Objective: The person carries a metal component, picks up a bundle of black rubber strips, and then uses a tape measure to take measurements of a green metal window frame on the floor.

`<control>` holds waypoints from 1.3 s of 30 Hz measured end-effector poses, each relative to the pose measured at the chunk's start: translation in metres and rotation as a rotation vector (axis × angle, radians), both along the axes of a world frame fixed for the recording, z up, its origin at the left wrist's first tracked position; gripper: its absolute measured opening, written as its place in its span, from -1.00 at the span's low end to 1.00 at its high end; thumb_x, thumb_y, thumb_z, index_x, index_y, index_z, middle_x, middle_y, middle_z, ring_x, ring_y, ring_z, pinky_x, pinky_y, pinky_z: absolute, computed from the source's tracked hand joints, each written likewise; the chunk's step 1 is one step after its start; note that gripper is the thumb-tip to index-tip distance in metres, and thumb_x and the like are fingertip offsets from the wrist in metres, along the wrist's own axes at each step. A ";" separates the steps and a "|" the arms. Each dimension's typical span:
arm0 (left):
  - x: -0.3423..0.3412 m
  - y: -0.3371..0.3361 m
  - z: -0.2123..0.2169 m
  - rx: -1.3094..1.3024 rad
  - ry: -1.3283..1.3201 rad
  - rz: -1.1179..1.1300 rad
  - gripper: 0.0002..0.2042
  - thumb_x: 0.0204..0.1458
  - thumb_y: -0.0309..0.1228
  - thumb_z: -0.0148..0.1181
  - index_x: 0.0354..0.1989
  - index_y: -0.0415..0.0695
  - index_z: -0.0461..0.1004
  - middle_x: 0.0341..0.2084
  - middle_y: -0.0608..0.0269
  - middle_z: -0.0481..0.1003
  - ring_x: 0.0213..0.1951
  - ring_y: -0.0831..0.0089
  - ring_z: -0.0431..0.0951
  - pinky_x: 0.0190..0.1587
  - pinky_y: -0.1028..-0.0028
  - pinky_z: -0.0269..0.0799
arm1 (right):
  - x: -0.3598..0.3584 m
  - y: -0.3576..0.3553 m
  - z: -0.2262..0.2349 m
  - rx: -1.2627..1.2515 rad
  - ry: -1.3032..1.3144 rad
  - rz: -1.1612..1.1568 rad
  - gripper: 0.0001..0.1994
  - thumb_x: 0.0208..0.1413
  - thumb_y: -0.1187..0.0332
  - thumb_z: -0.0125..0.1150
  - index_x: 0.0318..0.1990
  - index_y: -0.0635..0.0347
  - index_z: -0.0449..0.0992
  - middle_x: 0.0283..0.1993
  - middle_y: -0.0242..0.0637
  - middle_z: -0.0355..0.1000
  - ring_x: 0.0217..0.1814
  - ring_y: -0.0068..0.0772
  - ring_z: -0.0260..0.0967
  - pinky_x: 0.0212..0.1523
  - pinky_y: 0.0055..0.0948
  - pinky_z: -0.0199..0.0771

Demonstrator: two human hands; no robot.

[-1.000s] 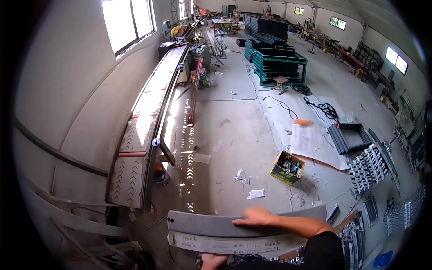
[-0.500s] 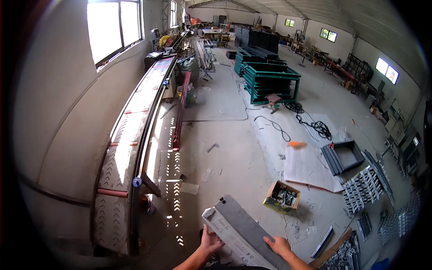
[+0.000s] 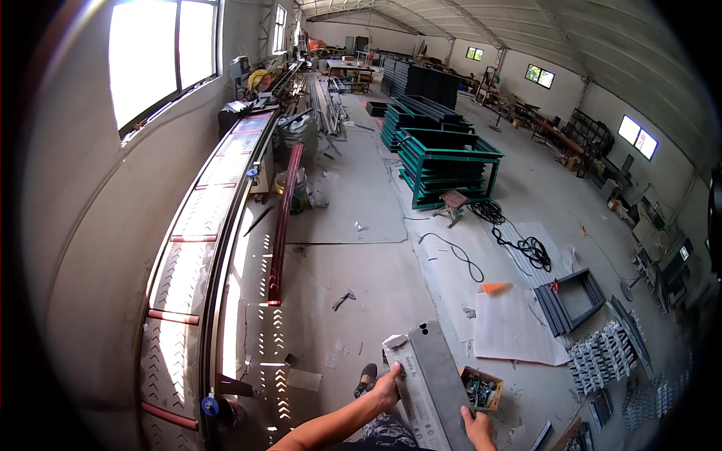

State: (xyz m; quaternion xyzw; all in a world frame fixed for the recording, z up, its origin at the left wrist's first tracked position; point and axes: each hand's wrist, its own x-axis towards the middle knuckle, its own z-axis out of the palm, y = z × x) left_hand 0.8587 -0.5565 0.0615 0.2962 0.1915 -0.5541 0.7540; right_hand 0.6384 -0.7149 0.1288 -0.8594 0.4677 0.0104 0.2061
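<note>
A long grey box-shaped bundle (image 3: 445, 379) with a pale printed side is held up in front of my body. It tilts, with its far end pointing up and two dark holes near that end's top edge. My left hand (image 3: 386, 387) is closed on its left side, thumb up along the pale face. On the right edge, my right hand (image 3: 477, 428) grips lower down, thumb on the grey top. The near end of the bundle runs out of the picture. A carton (image 3: 494, 392) of small metal parts stands on the floor, partly hidden behind the bundle.
Along the left wall runs a long roller conveyor (image 3: 174, 316). A dark red profile (image 3: 284, 233) leans on the floor beside it. Ahead stand stacked green frames (image 3: 447, 161) and a small stool (image 3: 453, 203). Grey frames (image 3: 569, 301) and black cable (image 3: 530, 252) lie to the right.
The bundle and both hands have shifted right in view, and the bundle points more straight ahead. My view has moved; the carton is now partly covered, and my shoe shows below.
</note>
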 end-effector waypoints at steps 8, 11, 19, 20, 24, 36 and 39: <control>0.256 -0.049 0.023 0.105 0.046 0.107 -0.36 0.22 0.07 -0.27 0.33 -0.14 0.03 0.32 0.09 0.07 0.33 0.13 0.03 0.36 0.09 -0.18 | 0.282 -0.101 0.017 0.063 0.026 0.250 -0.28 -0.01 -0.35 -0.02 -0.43 0.30 0.54 -0.46 0.13 0.45 -0.32 0.19 0.44 -0.35 -0.08 0.42; 0.326 -0.051 0.035 0.037 0.025 0.208 -0.35 0.22 0.07 -0.30 0.32 -0.17 0.03 0.34 0.10 0.02 0.35 0.12 -0.01 0.37 0.06 -0.24 | 0.376 -0.116 0.036 0.011 0.012 0.311 -0.26 -0.04 -0.39 -0.02 -0.56 0.30 0.49 -0.52 0.08 0.44 -0.39 0.18 0.43 -0.40 -0.07 0.39; 0.550 -0.084 -0.009 0.009 0.064 0.289 -0.36 0.21 0.07 -0.25 0.33 -0.13 0.02 0.36 0.17 -0.02 0.36 0.17 -0.05 0.38 0.12 -0.28 | 0.627 -0.154 0.018 -0.016 0.045 0.366 -0.30 -0.06 -0.35 0.05 -0.57 0.28 0.49 -0.55 0.03 0.44 -0.42 0.17 0.41 -0.41 -0.07 0.37; 0.596 -0.092 -0.008 -0.025 0.044 0.279 -0.36 0.23 0.06 -0.29 0.34 -0.13 -0.02 0.35 0.15 -0.02 0.36 0.16 -0.06 0.38 0.11 -0.28 | 0.674 -0.159 0.022 -0.054 0.024 0.364 -0.31 -0.05 -0.33 0.06 -0.57 0.28 0.50 -0.55 0.03 0.44 -0.42 0.18 0.41 -0.41 -0.06 0.37; 0.762 -0.123 0.009 -0.135 -0.038 0.196 -0.40 0.23 0.05 -0.29 0.31 -0.09 0.09 0.31 0.16 0.10 0.32 0.18 0.09 0.36 0.11 -0.14 | 0.803 -0.164 0.046 -0.036 0.053 0.274 -0.28 0.02 -0.35 -0.08 -0.28 0.25 0.57 -0.28 0.12 0.49 -0.14 0.16 0.44 -0.13 -0.06 0.39; 1.154 -0.290 0.013 -0.058 0.025 -0.007 -0.30 0.19 0.18 -0.33 0.33 -0.12 0.06 0.28 0.07 0.12 0.31 0.19 0.06 0.34 0.14 -0.14 | 1.144 -0.291 -0.002 0.057 -0.214 0.006 -0.32 0.10 -0.27 -0.06 -0.45 0.32 0.55 -0.44 0.07 0.48 -0.33 0.12 0.42 -0.25 -0.10 0.36; 1.249 -0.325 0.017 0.011 -0.008 0.067 -0.30 0.21 0.14 -0.36 0.33 -0.19 0.02 0.33 0.09 0.05 0.32 0.23 0.05 0.34 0.24 -0.11 | 1.263 -0.334 0.003 0.047 -0.212 0.048 -0.31 0.11 -0.26 -0.07 -0.37 0.36 0.59 -0.37 0.10 0.50 -0.26 0.11 0.44 -0.19 -0.12 0.38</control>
